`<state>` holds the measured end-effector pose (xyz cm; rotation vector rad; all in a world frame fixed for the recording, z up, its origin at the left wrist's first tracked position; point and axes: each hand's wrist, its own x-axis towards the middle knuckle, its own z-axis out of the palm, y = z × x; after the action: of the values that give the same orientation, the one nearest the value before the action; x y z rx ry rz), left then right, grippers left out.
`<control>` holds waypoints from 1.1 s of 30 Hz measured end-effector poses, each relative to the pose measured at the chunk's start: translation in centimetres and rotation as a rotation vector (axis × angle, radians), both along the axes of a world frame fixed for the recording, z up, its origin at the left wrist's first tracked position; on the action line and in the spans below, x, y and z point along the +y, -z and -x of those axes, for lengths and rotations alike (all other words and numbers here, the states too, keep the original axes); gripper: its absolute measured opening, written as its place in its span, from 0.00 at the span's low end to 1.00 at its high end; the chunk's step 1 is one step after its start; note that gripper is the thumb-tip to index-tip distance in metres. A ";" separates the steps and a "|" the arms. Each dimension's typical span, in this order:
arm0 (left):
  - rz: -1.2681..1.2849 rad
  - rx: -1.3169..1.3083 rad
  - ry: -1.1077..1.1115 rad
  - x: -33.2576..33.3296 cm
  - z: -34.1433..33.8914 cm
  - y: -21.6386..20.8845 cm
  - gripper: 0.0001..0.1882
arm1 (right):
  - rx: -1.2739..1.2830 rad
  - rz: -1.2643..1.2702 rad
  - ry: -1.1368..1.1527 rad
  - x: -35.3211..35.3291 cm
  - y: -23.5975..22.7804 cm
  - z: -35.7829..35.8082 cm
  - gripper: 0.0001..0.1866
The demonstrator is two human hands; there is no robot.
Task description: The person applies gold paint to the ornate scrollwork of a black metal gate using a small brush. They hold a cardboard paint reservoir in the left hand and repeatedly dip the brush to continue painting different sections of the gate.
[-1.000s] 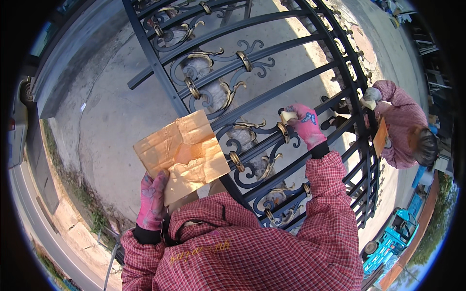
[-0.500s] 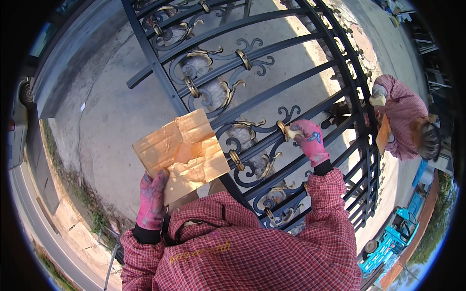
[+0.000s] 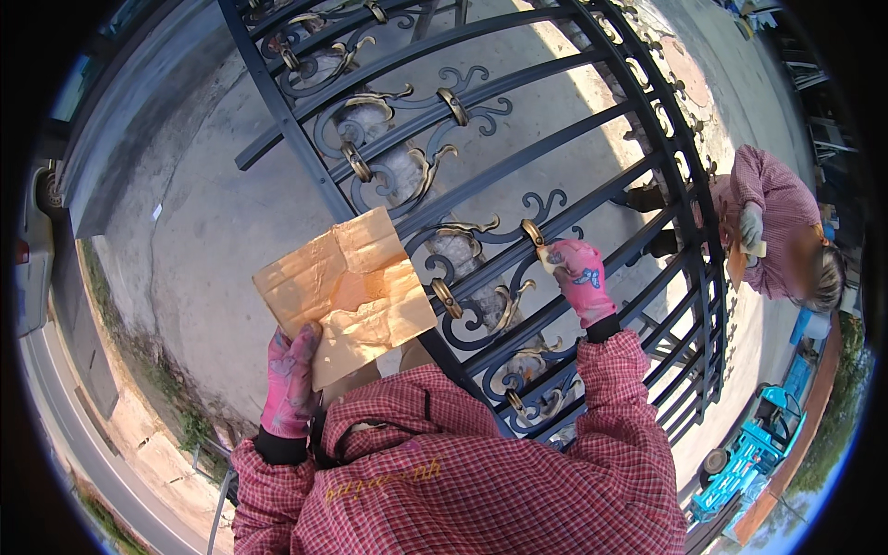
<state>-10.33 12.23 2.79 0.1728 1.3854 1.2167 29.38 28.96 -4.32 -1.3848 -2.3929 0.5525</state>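
My left hand (image 3: 291,379), in a pink glove, grips the lower left corner of a creased piece of cardboard (image 3: 319,291) with a smeared orange-gold patch in its middle. My right hand (image 3: 583,282), gloved alike, has its fingers closed on a small pale pad (image 3: 553,262), mostly hidden by the fingers; it may be sponge. The pad is beside a gold-coloured collar (image 3: 533,232) on a bar of a dark metal gate (image 3: 518,143). Gold-tinted scrolls (image 3: 425,176) and more collars sit between the bars.
Across the gate to the right, a co-worker (image 3: 772,217) in a checked shirt holds a pale block and a brownish sheet. A turquoise vehicle (image 3: 749,453) stands at lower right. Concrete ground (image 3: 208,185) stretches to the left; a parked vehicle (image 3: 37,250) is at the far left.
My right hand has drawn back slightly down from the collar. The cardboard stays in place. The co-worker's hand has shifted from the gate's edge to the brownish sheet.
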 end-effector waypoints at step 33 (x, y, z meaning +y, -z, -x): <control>-0.032 -0.037 0.061 0.0 -1.4 -0.8 0.16 | 0.169 0.001 0.071 -0.1 0.6 -0.7 0.16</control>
<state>-8.92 12.23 3.56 0.2119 1.3201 1.1860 30.12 28.88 -4.94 -1.3598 -2.2025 0.6255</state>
